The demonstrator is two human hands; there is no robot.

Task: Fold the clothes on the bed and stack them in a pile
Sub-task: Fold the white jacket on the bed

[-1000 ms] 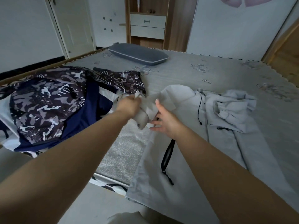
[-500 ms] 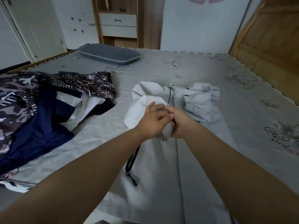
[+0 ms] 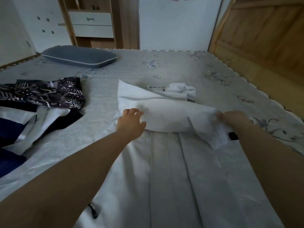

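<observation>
On the bed (image 3: 172,66), the pale grey jacket (image 3: 172,170) lies flat under both arms. The left hand (image 3: 130,124) rests loose on its folded-over top, fingers spread. The right hand (image 3: 233,118) pinches the fold's other end. Left of the left hand lie patterned dark clothes (image 3: 42,94). Beyond sits a grey pillow (image 3: 79,56).

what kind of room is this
Most likely a home bedroom: the person works over a wide bed with a printed grey cover, a grey pillow at its far end, and a wooden unit with white drawers against the wall.
</observation>
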